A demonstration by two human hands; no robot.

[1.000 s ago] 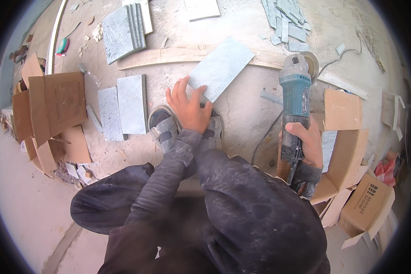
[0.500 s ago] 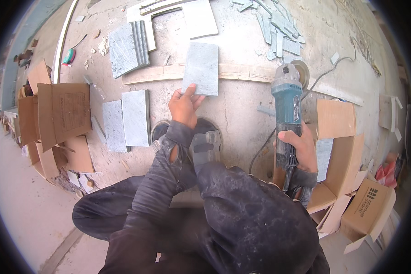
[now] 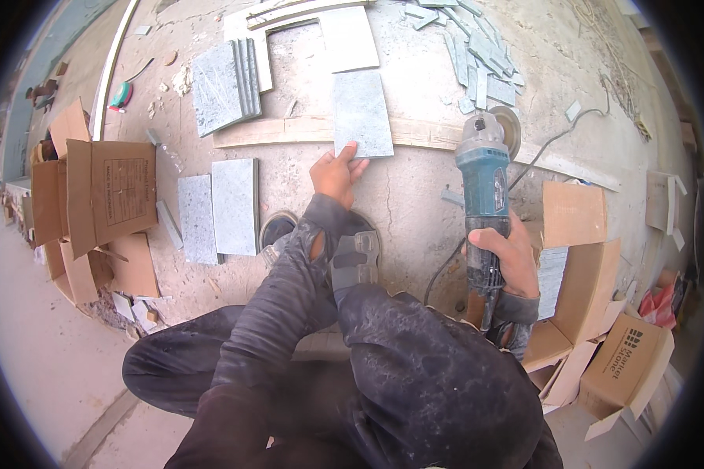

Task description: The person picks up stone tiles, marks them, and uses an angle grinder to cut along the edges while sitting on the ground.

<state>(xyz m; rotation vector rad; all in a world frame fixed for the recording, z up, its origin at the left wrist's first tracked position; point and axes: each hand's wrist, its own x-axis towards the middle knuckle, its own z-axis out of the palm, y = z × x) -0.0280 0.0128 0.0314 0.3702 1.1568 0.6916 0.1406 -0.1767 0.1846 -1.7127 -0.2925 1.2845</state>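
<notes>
Grey stone tile (image 3: 364,113), in hand, with angle grinder (image 3: 483,184).
Tile: centre, over a wooden batten (image 3: 289,131), near edge pinched between thumb and fingers of the left hand (image 3: 338,178). Grinder: right, teal and black, body gripped in the right hand (image 3: 515,256). Far left, I see a tile stack (image 3: 220,87); near left, paler tiles (image 3: 235,207); far right, heaped stone strips (image 3: 486,55).

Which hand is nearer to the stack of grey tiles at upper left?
Left. The left hand holds a single tile, right of the stack and nearer the body; the right hand is farther right, around the angle grinder.
</notes>
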